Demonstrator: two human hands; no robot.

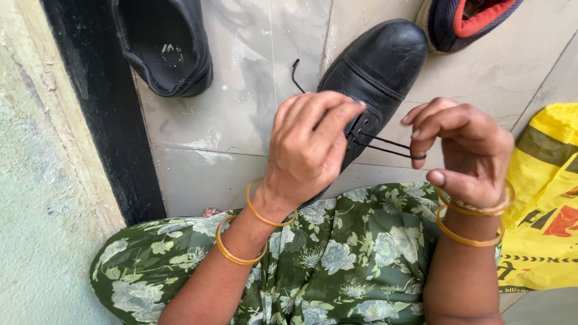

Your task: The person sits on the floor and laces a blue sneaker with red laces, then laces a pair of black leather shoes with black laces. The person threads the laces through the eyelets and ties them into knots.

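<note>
Down on the pale tiled floor [241, 108], a black leather lace-up shoe [376, 72] lies with its toe pointing away, its heel end resting against the person's knee, which is draped in green floral fabric [337, 259]. The left hand [307, 147] sits over the shoe's lacing area, fingers [337, 117] curled and pinched together at the eyelets, apparently gripping the black shoelace [388, 147] there, though the exact contact is hidden under the hand. The right hand [466, 150] is held just to the right of the shoe, its fingers bent and hooked through a loop of the same lace, which is drawn taut in two thin strands between the eyelets and that hand. A loose end of lace [295, 73] curls up off the floor beside the shoe. Both wrists carry thin gold-coloured bangles [256, 225]. Further off, at the top left, a second black shoe [165, 45] lies with its opening upward, and nothing is visible inside it. At the top right is the edge of a dark sneaker with red lining [472, 21], its interior mostly out of frame. A yellow plastic bag [545, 198] lies flat at the right edge; its contents cannot be told.
</note>
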